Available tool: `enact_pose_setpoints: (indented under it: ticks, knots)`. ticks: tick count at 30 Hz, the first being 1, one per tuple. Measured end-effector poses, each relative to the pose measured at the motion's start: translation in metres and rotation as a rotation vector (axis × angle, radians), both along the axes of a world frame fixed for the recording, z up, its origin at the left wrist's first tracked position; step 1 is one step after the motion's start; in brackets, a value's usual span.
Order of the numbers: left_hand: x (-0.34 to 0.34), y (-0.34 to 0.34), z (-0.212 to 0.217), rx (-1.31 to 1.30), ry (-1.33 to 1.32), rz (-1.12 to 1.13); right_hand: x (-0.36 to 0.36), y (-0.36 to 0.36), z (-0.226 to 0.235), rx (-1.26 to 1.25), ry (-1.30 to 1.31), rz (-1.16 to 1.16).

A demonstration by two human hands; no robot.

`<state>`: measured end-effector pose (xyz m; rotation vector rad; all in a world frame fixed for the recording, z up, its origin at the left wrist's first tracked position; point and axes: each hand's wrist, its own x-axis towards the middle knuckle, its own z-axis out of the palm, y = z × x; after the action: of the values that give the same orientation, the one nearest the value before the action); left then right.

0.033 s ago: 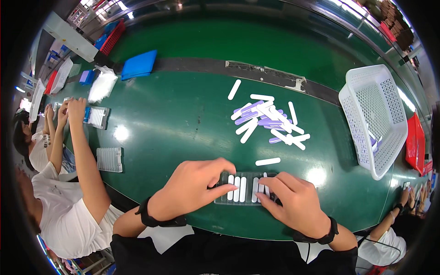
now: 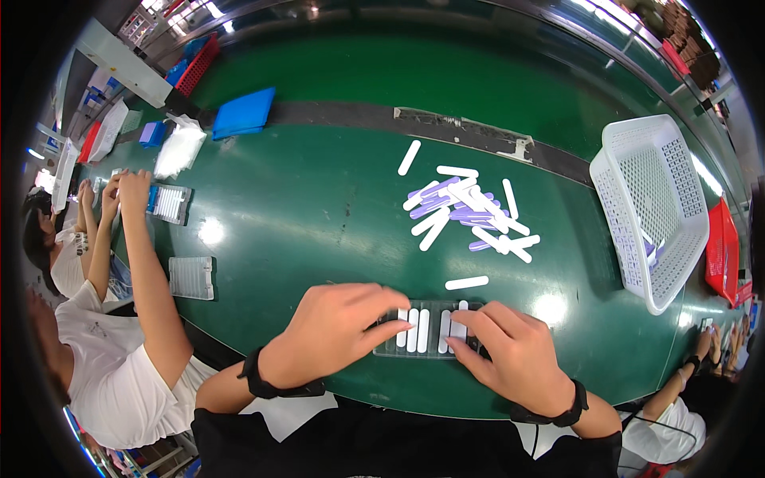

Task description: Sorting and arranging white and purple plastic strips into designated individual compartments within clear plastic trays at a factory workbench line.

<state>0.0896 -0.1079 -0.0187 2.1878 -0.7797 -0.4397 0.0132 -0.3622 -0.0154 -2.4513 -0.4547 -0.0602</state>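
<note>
A clear slotted tray [image 2: 434, 344] lies at the table's near edge, with several white, round-ended flat strips [image 2: 422, 331] standing side by side in its slots. My left hand [image 2: 339, 327] is over the tray's left end. Its thumb touches the strips and the forefinger is bent above, a gap between the two. At the right end, my right hand [image 2: 514, 346] pinches a white strip [image 2: 458, 328] between thumb and forefinger. That hand hides part of the tray. Beyond the tray, one loose white strip [image 2: 467, 283] lies by itself.
A loose pile of white and purple strips [image 2: 470, 209] lies farther back. A white basket [image 2: 610, 199] stands to the right, beside a red bin [image 2: 721, 251]. On the left are an empty clear tray [image 2: 191, 278], blue folders [image 2: 243, 113] and a co-worker's arm [image 2: 147, 279].
My left forefinger has come down slightly toward the thumb, over the strips. The right hand has hardly moved.
</note>
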Motion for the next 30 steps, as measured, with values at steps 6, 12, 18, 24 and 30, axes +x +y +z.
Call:
enact_pose_setpoints:
  ticks: [6,12,18,24,30]
  knots:
    - [-0.030,0.012,0.001,0.258,-0.665,-0.263,-0.015,-0.018,0.004,-0.105,0.002,0.097]
    - [-0.035,0.017,0.000,0.367,-0.888,-0.396,-0.014,-0.028,0.014,-0.465,-0.065,0.205]
    - [0.021,0.004,0.020,0.201,-0.356,-0.397,-0.003,-0.037,0.012,-0.483,-0.087,0.263]
    - [0.061,-0.035,-0.002,0.275,-0.429,-0.034,0.002,-0.035,0.015,-0.451,-0.064,0.273]
    - [0.057,-0.044,-0.009,0.226,-0.462,0.045,-0.012,-0.030,0.003,-0.304,-0.236,0.294]
